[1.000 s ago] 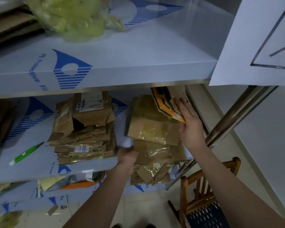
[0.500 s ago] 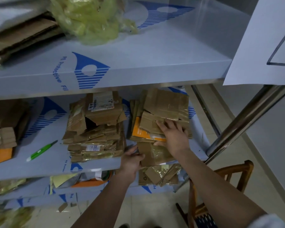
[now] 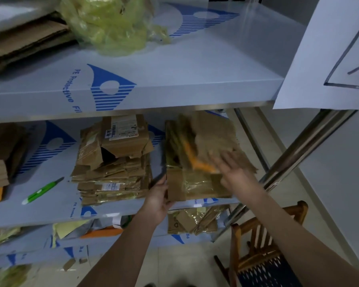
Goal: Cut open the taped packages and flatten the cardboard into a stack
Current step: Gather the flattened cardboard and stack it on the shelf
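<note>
On the middle shelf (image 3: 56, 210) a pile of flattened brown cardboard (image 3: 197, 160) with shiny tape and an orange piece lies at the right. My left hand (image 3: 157, 200) grips the pile's front left corner. Over the pile's right side my right hand (image 3: 234, 172) is blurred, fingers spread flat, touching or just above the top sheets. A second, taller stack of flattened cardboard (image 3: 112, 162) with a white label sits to the left. A green utility knife (image 3: 43, 191) lies on the shelf further left.
The top shelf (image 3: 174, 79) holds a yellow-green plastic bag (image 3: 112, 23) and flat cardboard (image 3: 27, 40). More cardboard (image 3: 0, 160) lies at far left and on the bottom shelf (image 3: 193, 221). A metal post (image 3: 307, 146) and wooden chair (image 3: 263, 249) stand at right. White paper (image 3: 327, 52) hangs upper right.
My right hand laid the cardboard with the orange piece flat on the right pile and now sweeps across its top. My left hand moved up onto the pile's front left corner.
</note>
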Available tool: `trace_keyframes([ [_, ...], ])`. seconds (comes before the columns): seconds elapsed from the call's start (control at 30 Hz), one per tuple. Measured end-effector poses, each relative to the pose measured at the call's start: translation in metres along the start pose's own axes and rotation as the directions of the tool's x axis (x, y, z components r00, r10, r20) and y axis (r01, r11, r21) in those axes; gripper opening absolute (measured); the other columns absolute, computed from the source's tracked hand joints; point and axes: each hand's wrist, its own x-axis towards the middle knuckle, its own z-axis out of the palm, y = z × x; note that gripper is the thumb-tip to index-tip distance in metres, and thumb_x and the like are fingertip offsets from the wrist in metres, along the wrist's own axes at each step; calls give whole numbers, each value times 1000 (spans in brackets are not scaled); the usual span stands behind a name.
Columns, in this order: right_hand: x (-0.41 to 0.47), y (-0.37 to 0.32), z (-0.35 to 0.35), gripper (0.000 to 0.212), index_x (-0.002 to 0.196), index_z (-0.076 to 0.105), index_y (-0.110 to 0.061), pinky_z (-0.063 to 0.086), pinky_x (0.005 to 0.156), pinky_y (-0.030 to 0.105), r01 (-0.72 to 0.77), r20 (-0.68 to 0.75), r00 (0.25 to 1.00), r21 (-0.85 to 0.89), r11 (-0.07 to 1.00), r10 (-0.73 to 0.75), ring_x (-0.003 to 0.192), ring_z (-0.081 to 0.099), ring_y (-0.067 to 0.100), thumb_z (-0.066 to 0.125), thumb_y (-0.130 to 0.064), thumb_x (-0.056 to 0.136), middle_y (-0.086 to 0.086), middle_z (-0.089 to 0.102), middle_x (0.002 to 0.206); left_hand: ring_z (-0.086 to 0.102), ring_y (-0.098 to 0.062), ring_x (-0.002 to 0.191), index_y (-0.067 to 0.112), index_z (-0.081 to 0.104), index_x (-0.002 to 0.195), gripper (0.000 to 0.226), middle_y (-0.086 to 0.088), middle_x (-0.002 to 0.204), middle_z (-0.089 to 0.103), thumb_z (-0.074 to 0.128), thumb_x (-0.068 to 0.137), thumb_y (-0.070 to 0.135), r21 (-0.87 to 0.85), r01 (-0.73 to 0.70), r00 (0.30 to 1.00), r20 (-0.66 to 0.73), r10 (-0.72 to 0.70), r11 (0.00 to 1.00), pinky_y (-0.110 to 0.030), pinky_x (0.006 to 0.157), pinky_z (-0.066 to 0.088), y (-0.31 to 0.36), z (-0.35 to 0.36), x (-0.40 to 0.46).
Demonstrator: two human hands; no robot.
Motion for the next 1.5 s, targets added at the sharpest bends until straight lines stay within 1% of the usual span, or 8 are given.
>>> trace_keyframes([
  [0.23, -27, 5, 33, 70, 150, 26, -47, 24, 119, 51, 58, 95, 992, 215, 975, -79, 147, 13, 21, 56, -46, 86, -6, 19, 160, 64, -25, 107, 29, 58, 111, 37, -6, 119, 68, 74, 81, 43, 311, -111, 991, -35, 128, 944, -47, 98, 51, -8, 32, -2],
  [0.37, -7, 19, 22, 63, 150, 31, -33, 28, 115, 51, -221, -141, 945, 395, 892, 296, 141, 18, 31, 55, -44, 94, 10, 31, 153, 44, -32, 128, 15, 46, 139, 62, -12, 143, 42, 68, 88, 42, 632, -104, 927, -218, 306, 768, -38, 104, 41, -11, 50, 6],
  [0.5, 8, 23, 37, 87, 153, 16, -32, 26, 117, 51, -540, 203, 829, 535, 650, 521, 144, 28, 36, 48, -73, 84, 14, 37, 152, 36, -36, 134, 15, 37, 148, 73, -13, 151, 28, 61, 90, 51, 679, -61, 929, -230, 291, 731, -45, 110, 35, -14, 48, 9],
  [0.7, 4, -10, 48, 71, 151, 27, -28, 45, 90, 33, -418, 47, 858, 641, 643, 511, 120, 53, 24, 65, -35, 92, 5, 46, 137, 53, -22, 105, 9, 54, 129, 38, -7, 129, 57, 60, 96, 29, 502, -175, 930, -198, 310, 847, -29, 86, 39, -11, 41, 3],
  [0.97, 28, -4, 25, 68, 154, 20, -37, 21, 117, 54, -331, 14, 939, 306, 893, 343, 151, 5, 23, 52, -24, 96, -8, -4, 164, 4, -32, 147, 29, -1, 156, 75, -10, 161, -4, 43, 96, 38, 986, -164, 791, 117, 600, 23, -53, 119, 11, -30, 51, 0],
  [1.2, 30, 2, 39, 62, 152, -11, -46, -14, 116, 58, -434, 346, 872, 217, 874, 347, 146, -30, 28, 27, -34, 105, 1, -35, 158, -12, -35, 149, 36, -24, 150, 68, -8, 156, -36, 19, 102, 55, 999, -11, 944, 24, 329, -40, -53, 121, 3, -22, 45, 8],
  [1.33, 14, -15, 25, 71, 156, 9, -32, -1, 120, 58, -369, 15, 922, 346, 863, 388, 151, -10, 34, 46, -18, 97, 8, -8, 165, 54, -38, 121, 24, -23, 152, 75, -27, 153, 29, 24, 102, 53, 965, 32, 868, 103, 486, -261, -44, 82, 49, -10, 58, -25],
  [1.5, -7, -63, -3, 58, 133, 51, -3, 28, 109, 37, -31, -511, 794, 508, 861, 330, 127, 36, 33, 44, -13, 77, 21, 47, 136, 61, -22, 47, 15, 54, 127, 48, -3, 64, 62, 26, 101, 45, 871, -94, 496, 461, 735, -483, -26, 43, 34, 10, 24, -78],
])
